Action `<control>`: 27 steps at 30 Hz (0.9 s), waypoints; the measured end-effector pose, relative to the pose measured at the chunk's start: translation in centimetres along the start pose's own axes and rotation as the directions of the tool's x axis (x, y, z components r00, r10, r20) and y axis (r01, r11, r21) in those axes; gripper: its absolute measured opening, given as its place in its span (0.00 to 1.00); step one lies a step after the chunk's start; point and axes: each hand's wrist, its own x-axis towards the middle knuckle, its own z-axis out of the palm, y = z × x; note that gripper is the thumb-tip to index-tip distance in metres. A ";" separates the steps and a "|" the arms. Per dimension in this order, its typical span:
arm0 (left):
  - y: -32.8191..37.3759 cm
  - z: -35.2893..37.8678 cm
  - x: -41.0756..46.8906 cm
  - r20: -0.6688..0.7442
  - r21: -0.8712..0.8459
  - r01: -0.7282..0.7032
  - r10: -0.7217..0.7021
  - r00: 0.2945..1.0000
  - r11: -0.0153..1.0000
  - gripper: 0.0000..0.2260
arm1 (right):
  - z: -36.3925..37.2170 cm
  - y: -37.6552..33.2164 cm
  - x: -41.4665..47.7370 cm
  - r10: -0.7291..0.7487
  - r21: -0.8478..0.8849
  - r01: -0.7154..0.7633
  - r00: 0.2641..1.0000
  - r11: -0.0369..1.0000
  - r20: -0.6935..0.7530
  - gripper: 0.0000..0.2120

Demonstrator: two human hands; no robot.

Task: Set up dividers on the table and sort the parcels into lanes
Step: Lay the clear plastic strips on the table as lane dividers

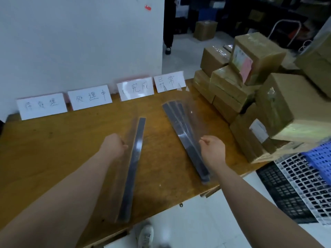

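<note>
The left hand (114, 145) gripped a long clear divider (136, 154) lying lengthwise on the wooden table (53, 149). The right hand (213, 149), fingers curled, sat against a fanned stack of dividers (179, 122); whether it held them was unclear. Brown parcels (231, 86) were piled at the table's right edge.

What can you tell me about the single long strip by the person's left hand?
The strip is a long, thin divider: a dark grey band with a clear, glossy plastic wall along its left side. It lies on the wooden table, running from the near edge toward the paper cards, slanting slightly right. The left hand grips its clear wall.
</note>
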 end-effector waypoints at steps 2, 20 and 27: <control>-0.7 0.6 -1.1 -0.012 -0.065 0.051 -0.052 0.999 0.997 0.10 | 0.3 -0.6 -0.5 0.002 0.068 -0.005 0.999 0.998 0.043 0.17; -4.9 6.2 -10.2 -0.180 -0.225 0.101 -0.144 0.973 0.969 0.13 | 4.0 -2.8 -5.5 0.040 0.096 -0.077 0.938 0.992 0.345 0.17; -7.9 5.2 -11.0 -0.241 -0.273 0.169 -0.237 0.941 0.947 0.13 | 6.1 -5.7 -7.0 -0.029 0.167 -0.032 0.935 0.985 0.354 0.17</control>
